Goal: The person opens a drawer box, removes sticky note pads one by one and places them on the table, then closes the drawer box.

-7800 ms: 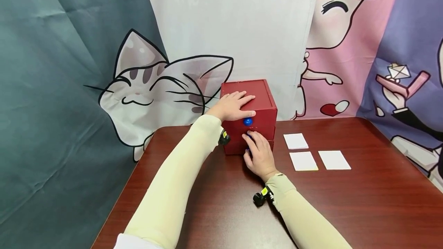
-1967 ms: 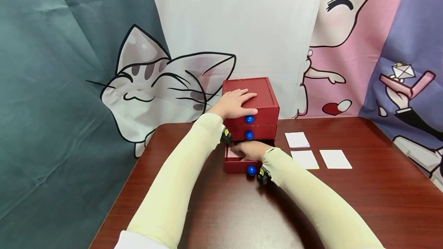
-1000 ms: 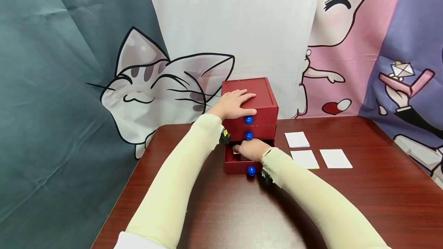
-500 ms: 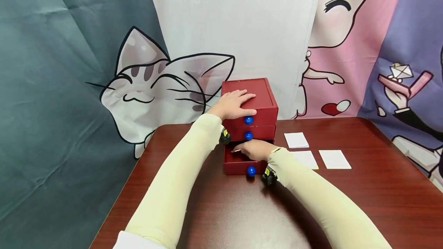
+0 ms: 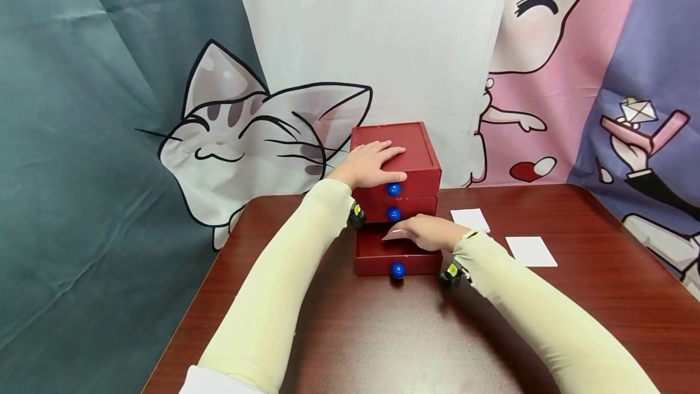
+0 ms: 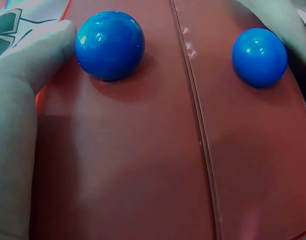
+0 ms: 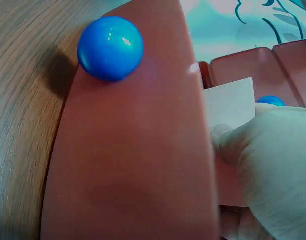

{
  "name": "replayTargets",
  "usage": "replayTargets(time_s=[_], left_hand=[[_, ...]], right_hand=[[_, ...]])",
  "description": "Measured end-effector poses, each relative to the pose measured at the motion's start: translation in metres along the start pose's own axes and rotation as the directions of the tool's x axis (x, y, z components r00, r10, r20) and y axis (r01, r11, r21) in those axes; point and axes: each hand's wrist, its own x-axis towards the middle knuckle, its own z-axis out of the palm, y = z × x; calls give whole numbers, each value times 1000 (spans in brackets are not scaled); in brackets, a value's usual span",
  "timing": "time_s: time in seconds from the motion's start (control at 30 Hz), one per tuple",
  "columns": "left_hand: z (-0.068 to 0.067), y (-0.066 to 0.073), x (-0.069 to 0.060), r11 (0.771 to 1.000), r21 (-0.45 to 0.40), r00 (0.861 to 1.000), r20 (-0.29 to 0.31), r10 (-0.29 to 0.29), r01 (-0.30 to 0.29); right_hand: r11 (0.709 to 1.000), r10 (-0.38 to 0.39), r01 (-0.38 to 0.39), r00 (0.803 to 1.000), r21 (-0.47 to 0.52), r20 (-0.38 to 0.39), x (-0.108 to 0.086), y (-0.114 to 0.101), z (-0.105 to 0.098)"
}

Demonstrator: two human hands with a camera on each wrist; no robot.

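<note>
A small red chest of drawers (image 5: 401, 138) with blue knobs stands at the back of the table, its bottom drawer (image 5: 377, 265) pulled out. My left hand (image 5: 372, 166) rests on the chest's top, fingers spread; its thumb lies beside the top blue knob (image 6: 110, 46) in the left wrist view. Above the right part of the drawer is my right hand (image 5: 429, 231). In the right wrist view it pinches a pale square of note paper (image 7: 230, 102), the thumb pressed on its face. The other fingers are partly hidden behind the drawer front (image 7: 138, 150).
To the right of the chest lie white paper squares, one stack (image 5: 470, 219) behind the right wrist and another (image 5: 530, 251) farther right. The right forearm covers a third. A printed cloth backdrop (image 5: 377, 35) hangs behind the brown table (image 5: 350, 333).
The bottom drawer, closed in the oldest frame, now stands out. My right hand reached in, took hold of paper there and has moved right with it. The left hand stays put.
</note>
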Motion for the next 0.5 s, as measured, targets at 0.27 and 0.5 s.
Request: replayTargets(time_s=[0.27,0.5], left_hand=[[-1,0,0,1000,-5,1000,2,4,-4],[0,-1,1,1000,-9,1000,5,3,-3]], right_hand=[[998,-67,65,992,-22,-102,-24,-4,-17],[994,0,-23,977,-103,-212,-51,1,-32]])
